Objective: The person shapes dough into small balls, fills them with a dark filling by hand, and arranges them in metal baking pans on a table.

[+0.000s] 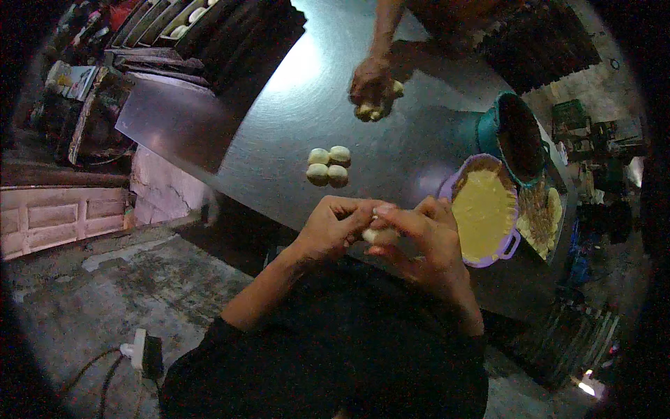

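My left hand (335, 227) and my right hand (426, 234) meet over the near edge of the steel table (265, 160), fingers closed around a small pale dough piece (377, 235). Four rounded dough pieces (319, 157) sit in a tight two-by-two group ahead of my left hand. Just right of my right hand is a lavender basin (481, 209) holding a smooth yellow substance. Part of the dough in my hands is hidden by my fingers.
A co-worker's hand (370, 80) holds lumpy dough across the table. A teal basin (492, 122) and a yellow-smeared mat (541, 220) are at the right. Stacked dark trays (174, 42) stand upper left. A power plug and cable (139, 349) are on the lower left.
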{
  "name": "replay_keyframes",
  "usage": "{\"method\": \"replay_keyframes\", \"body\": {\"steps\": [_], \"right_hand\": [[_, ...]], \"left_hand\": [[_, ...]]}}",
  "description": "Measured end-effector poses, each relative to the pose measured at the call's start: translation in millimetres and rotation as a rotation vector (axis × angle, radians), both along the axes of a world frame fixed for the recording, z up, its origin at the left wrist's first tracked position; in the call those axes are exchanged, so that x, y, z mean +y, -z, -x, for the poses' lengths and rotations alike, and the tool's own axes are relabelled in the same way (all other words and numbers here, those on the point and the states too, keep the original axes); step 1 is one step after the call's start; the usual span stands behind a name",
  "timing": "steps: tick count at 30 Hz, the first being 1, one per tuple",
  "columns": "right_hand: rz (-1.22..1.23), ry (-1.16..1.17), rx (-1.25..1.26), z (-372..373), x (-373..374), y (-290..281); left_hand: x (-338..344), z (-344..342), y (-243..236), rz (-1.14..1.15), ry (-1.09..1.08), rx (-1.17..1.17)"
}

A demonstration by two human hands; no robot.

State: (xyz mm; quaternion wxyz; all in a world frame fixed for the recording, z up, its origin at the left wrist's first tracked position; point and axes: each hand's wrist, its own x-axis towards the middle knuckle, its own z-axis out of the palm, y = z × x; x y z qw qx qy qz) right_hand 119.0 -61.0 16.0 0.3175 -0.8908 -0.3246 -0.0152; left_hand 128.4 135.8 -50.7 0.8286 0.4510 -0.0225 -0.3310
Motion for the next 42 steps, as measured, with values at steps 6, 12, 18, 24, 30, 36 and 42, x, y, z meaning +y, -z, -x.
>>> {"method": "replay_keyframes", "body": {"steps": [6, 12, 18, 24, 30, 36, 42], "right_hand": [[-0.064, 0.083, 0.095, -39.4, 54.7, 59.9], [-0.733, 0.606, 1.075, -25.1, 74.9, 146.1], [-0.111, 0.878, 0.376, -46.7, 43.4, 197.6], [0.090, 0.733, 0.306, -49.9, 43.3, 227.9], [-0.179, 0.943, 0.261, -81.3, 72.5, 193.8], [-0.160, 0.497, 0.482, -149.6, 153.8, 214.7], [-0.271, 0.338, 0.206, -158.7, 293.9, 274.6]], "left_hand": [[34.6, -19.4, 66.4, -0.302, -0.145, -0.134], [46.4, -42.7, 115.7, -0.575, -0.191, -0.455], [46.6, -121.9, 140.1, -0.909, 0.027, -1.091], [26.0, -134.2, 197.3, -1.037, 0.292, -1.406], [31.0, -121.1, 188.8, -1.047, 0.171, -1.338], [128.1, -107.6, 137.3, -1.126, -0.466, -0.883], [217.1, -97.9, 162.5, -1.055, -0.547, -0.653]]}}
